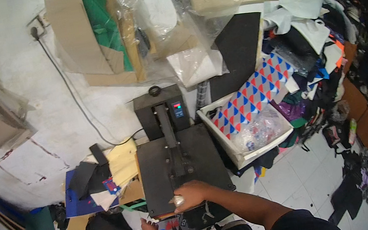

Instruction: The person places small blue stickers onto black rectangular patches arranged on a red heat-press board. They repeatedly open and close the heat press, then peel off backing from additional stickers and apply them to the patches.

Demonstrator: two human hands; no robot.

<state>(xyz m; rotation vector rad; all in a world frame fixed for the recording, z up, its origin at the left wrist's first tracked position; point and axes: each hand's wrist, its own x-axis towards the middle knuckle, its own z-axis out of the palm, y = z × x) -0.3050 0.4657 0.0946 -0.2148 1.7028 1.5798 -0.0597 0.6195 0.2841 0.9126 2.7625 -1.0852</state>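
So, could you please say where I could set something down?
Bare white tiles show between the open white box and the dark crumpled heap lower right. Left of the black metal press is crowded with yellow and black sheets.

The place is looking like a cluttered workshop: a black metal flat-plate press [200, 154] with a lit control panel [177, 109] is standing by a white wall [18, 95], brown cardboard sheets [75, 40] are covering part of it, a white open-topped box [221, 142] is holding a red, blue and grey patterned sheet [254, 95], and multicoloured fabric scraps [305, 64] are lying heaped nearby
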